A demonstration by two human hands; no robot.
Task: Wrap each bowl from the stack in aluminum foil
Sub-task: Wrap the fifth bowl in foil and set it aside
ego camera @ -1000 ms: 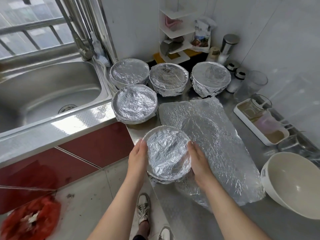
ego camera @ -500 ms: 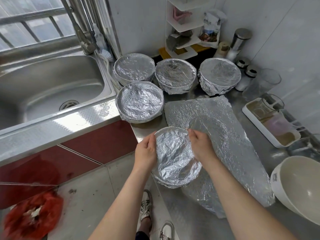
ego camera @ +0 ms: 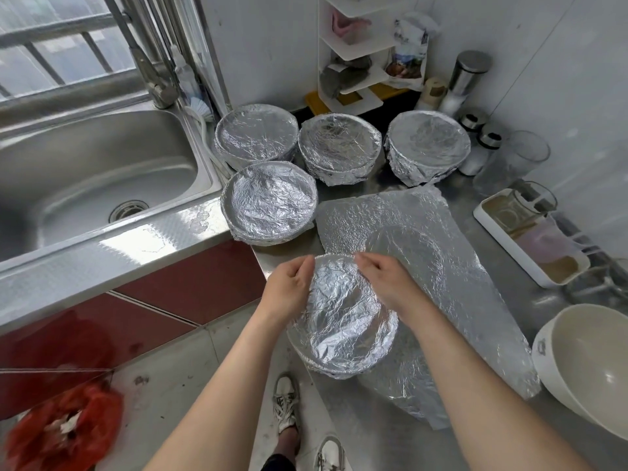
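Observation:
A foil-covered bowl (ego camera: 343, 321) sits at the counter's near edge, tilted a little toward me. My left hand (ego camera: 289, 290) grips its far left rim and my right hand (ego camera: 390, 283) presses the foil at its far right rim. Under and behind it lies a flat foil sheet (ego camera: 441, 253) with a round bowl imprint. Several wrapped bowls stand behind: one (ego camera: 270, 202) near the sink, one (ego camera: 256, 134) behind that, one (ego camera: 339, 147) in the middle, one (ego camera: 426, 146) at the right. An unwrapped cream bowl (ego camera: 591, 365) stands at the right edge.
A steel sink (ego camera: 91, 178) with a tap fills the left. A white corner shelf (ego camera: 353, 52), jars and shakers (ego camera: 479, 144) line the back wall. A white tray with a glass (ego camera: 530, 236) stands at the right. A red bag (ego camera: 61, 433) lies on the floor.
Both hands slid from the bowl's sides up to its far rim. The bowl's far side has tipped up toward me.

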